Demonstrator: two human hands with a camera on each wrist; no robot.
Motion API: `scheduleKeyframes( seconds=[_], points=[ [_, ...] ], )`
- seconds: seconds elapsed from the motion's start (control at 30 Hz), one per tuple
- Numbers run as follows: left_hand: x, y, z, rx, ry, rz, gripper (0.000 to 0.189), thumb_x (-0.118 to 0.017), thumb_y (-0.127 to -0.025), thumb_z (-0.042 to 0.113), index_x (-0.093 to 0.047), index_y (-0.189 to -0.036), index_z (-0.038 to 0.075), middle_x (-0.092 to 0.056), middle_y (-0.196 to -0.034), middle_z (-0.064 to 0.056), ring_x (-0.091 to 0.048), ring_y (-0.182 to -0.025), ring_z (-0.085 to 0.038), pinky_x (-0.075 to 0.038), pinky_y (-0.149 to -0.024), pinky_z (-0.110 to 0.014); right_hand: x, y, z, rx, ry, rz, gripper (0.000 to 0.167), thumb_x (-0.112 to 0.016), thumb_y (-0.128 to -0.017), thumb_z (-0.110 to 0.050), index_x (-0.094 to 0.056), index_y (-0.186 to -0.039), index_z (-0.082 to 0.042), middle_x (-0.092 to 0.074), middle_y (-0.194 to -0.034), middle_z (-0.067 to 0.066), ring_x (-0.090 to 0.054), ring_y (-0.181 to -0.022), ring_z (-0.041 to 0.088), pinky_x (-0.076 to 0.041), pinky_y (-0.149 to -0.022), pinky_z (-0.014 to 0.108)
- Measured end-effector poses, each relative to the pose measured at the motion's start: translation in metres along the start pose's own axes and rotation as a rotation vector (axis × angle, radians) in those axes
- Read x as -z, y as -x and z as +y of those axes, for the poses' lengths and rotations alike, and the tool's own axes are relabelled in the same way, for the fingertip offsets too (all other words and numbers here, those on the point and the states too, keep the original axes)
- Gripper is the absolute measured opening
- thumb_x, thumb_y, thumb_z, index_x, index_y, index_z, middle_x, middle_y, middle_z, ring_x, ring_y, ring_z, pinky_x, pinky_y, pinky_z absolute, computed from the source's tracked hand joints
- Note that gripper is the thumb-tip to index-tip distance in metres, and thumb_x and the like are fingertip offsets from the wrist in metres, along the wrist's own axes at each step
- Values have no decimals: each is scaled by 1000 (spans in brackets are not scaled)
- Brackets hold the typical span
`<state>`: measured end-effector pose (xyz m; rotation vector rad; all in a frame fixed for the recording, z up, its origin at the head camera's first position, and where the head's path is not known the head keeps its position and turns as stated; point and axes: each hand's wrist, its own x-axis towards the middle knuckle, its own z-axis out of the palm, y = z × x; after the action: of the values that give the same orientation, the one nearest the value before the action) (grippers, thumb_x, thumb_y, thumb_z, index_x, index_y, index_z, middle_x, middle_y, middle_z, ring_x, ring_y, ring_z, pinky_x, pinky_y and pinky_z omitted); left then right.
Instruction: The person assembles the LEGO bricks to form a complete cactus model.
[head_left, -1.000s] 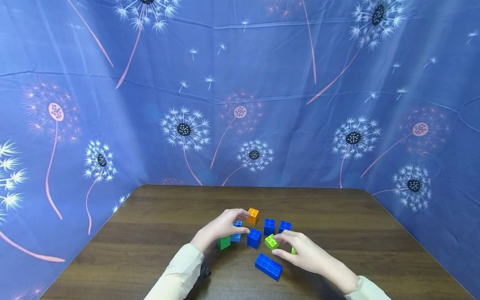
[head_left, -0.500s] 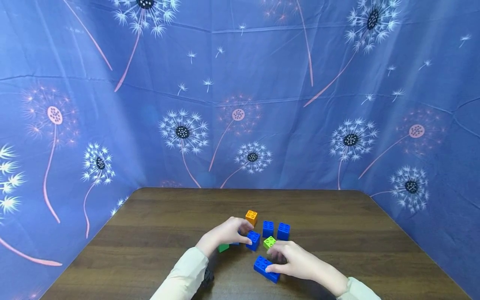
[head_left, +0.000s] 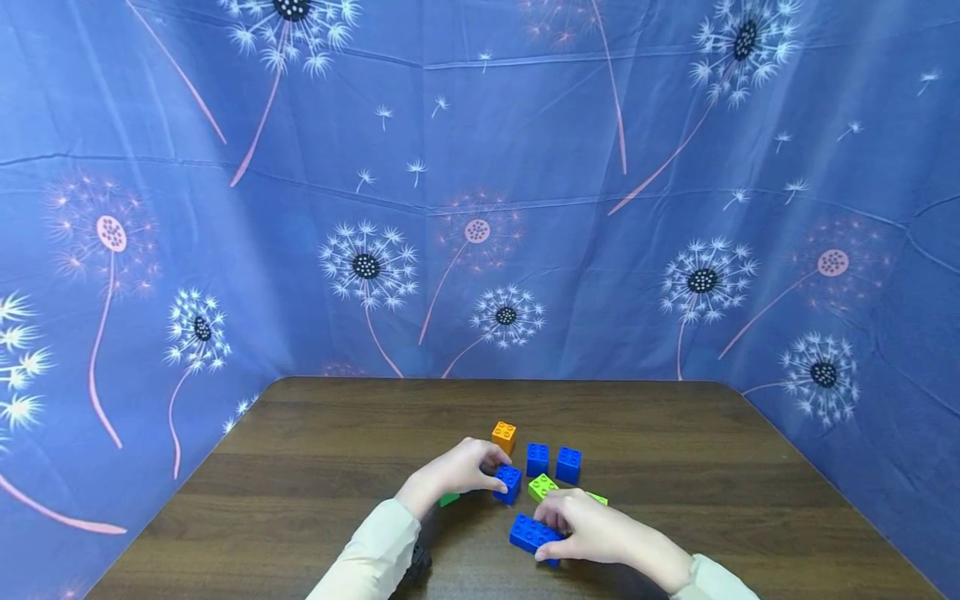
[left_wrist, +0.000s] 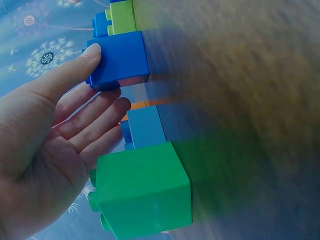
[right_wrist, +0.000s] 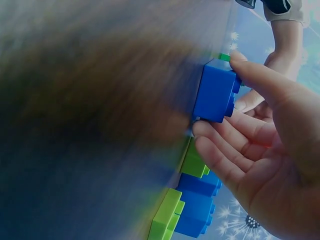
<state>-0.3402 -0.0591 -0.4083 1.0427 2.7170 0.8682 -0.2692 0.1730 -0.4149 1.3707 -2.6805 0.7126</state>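
Observation:
My left hand (head_left: 461,468) pinches a square blue building brick (head_left: 508,485) between thumb and fingers. In the left wrist view the thumb lies on the near side of that blue brick (left_wrist: 122,62), with the fingers behind it. My right hand (head_left: 588,527) holds a longer blue brick (head_left: 527,531) by its right end, nearer the front of the table. The right wrist view has the thumb at one side of this long brick (right_wrist: 214,95) and fingertips at the other. Both bricks stand studs up and apart from each other.
Beyond the hands are an orange brick (head_left: 503,435), two blue bricks (head_left: 537,459) and a lime brick (head_left: 542,486). A second lime brick (head_left: 597,498) is partly behind my right hand. Under my left wrist are a green brick (left_wrist: 145,190) and a light blue brick (left_wrist: 146,126).
My right hand has come down and toward the front, from near the lime brick onto the long blue brick. My left hand has closed in on the square blue brick.

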Motion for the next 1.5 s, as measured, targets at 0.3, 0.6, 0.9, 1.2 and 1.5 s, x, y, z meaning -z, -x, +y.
scheduleKeyframes(
  seconds=[0.3, 0.6, 0.9, 1.2, 1.5],
  points=[
    [-1, 3, 9, 36, 6, 28, 40, -77, -77, 21, -64, -110, 3, -69, -103, -5, -65, -92, -13, -51, -83, -23, 3, 3, 2, 5, 40, -7, 24, -73, -80, -28, -66, -94, -10, -55, -82, -10, -47, -73, -4, -43, -63, 14],
    [-2, 4, 11, 29, -58, 45, 35, -78, -76, 20, -67, -105, 6, -70, -100, -5, -65, -90, -13, -52, -82, -22, 3, 2, 1, -19, 44, -17, 34, -76, -76, -37, -67, -96, -11, -58, -89, -11, -49, -79, -3, -46, -68, 18],
    [-4, 10, 9, 38, 1, 50, 32, -80, -74, 17, -65, -100, 6, -68, -89, -3, -61, -77, -7, -51, -74, -19, 7, 1, 2, -67, 27, -50, 28, -76, -77, -25, -66, -98, -9, -59, -94, -8, -52, -85, 0, -49, -73, 22],
    [-5, 15, 6, -4, 17, 74, 31, -81, -73, 18, -63, -95, 5, -67, -85, -4, -58, -76, -9, -50, -72, -20, 16, 5, 4, -144, 8, -24, 29, -74, -80, -23, -65, -105, -10, -55, -95, -10, -51, -86, 0, -49, -75, 23],
    [-7, 23, 8, 22, 16, 65, 32, -80, -74, 21, -62, -97, 8, -64, -88, 0, -58, -79, -7, -50, -76, -19, 21, 16, 6, -65, 89, 90, 26, -74, -78, -14, -64, -101, -10, -57, -100, -7, -55, -92, 7, -50, -78, 26]
  ],
)
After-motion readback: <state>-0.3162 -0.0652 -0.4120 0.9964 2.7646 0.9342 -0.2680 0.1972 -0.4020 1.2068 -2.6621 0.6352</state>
